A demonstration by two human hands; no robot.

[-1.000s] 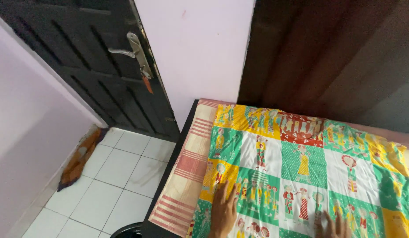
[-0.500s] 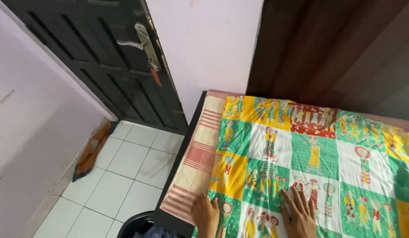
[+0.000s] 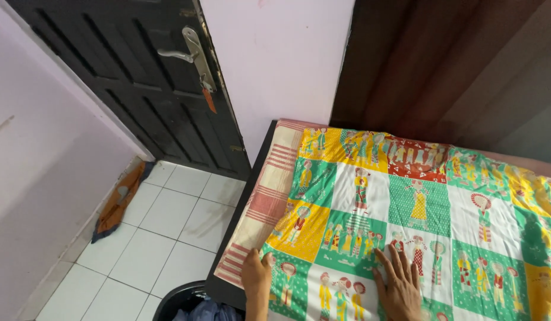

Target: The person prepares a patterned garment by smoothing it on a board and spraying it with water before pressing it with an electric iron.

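Patchwork blanket (image 3: 418, 202) lies under left hand (image 3: 256, 274) and right hand (image 3: 400, 282).

The left hand (image 3: 256, 278) lay at the bottom of the view, palm down, its fingers curled slightly and pressed flat, the thumb set off to the right. The forearm below it ran straight down out of frame. The right hand (image 3: 400, 285) rested a little way to its right, also palm down, with the fingers (image 3: 387, 266) spread wide and pointing up and to the left. Its wrist was cut off by the lower edge, so the arm's angle was probably steep, though that could not be seen.
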